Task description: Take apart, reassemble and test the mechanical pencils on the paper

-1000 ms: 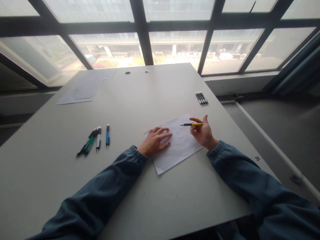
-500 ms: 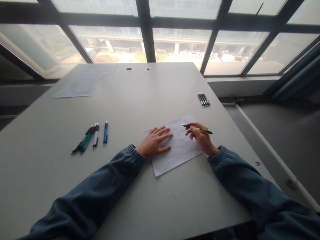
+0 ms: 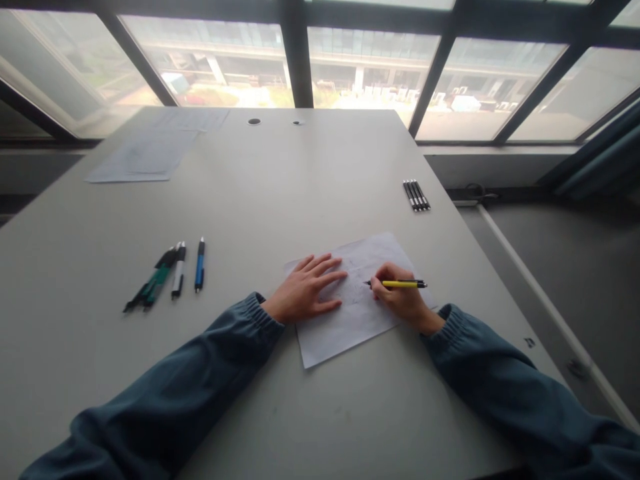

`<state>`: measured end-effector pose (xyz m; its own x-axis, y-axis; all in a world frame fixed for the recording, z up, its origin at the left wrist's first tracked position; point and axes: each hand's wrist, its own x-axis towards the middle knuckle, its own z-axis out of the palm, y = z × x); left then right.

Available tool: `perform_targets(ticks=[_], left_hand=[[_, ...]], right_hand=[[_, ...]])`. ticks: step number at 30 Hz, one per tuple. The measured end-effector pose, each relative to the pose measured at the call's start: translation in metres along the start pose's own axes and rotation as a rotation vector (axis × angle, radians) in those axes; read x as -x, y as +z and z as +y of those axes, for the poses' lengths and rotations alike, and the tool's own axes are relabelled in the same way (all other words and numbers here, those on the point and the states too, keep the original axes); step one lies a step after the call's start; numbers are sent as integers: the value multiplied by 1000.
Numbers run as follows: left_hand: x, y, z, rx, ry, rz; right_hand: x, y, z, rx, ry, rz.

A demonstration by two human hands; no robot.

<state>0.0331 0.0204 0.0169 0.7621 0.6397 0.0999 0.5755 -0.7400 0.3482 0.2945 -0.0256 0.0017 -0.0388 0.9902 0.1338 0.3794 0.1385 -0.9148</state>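
Observation:
A sheet of white paper [image 3: 345, 333] with faint marks lies at an angle on the white table. My left hand [image 3: 307, 290] rests flat on its left part, fingers spread. In my right hand [image 3: 400, 297] is a yellow and black pen [image 3: 403, 284], pinched between thumb and fingers. Its tip points left and is at the paper near the middle; whether it touches I cannot tell. Off to the left lie a blue pen [image 3: 200, 265], a white and black pen [image 3: 179, 270] and a few green and black pens [image 3: 156, 280].
Several black and white pens [image 3: 417, 195] lie in a row near the table's right edge. More paper sheets [image 3: 145, 153] are at the far left. Two round holes are set near the back edge of the table [image 3: 320, 173], by the windows.
My right hand has lowered toward me, and the pen has gone from above the paper's upper part to its middle. My left hand stays on the sheet. The camera view has tilted down slightly.

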Motion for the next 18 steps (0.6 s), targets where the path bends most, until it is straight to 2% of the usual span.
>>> perform_targets(ticks=[6, 18], left_hand=[[1, -2, 2, -2, -3, -13], [0, -1, 2, 30, -1, 4]], right_hand=[[2, -1, -1, 84, 0, 11], [2, -2, -3, -21, 25, -26]])
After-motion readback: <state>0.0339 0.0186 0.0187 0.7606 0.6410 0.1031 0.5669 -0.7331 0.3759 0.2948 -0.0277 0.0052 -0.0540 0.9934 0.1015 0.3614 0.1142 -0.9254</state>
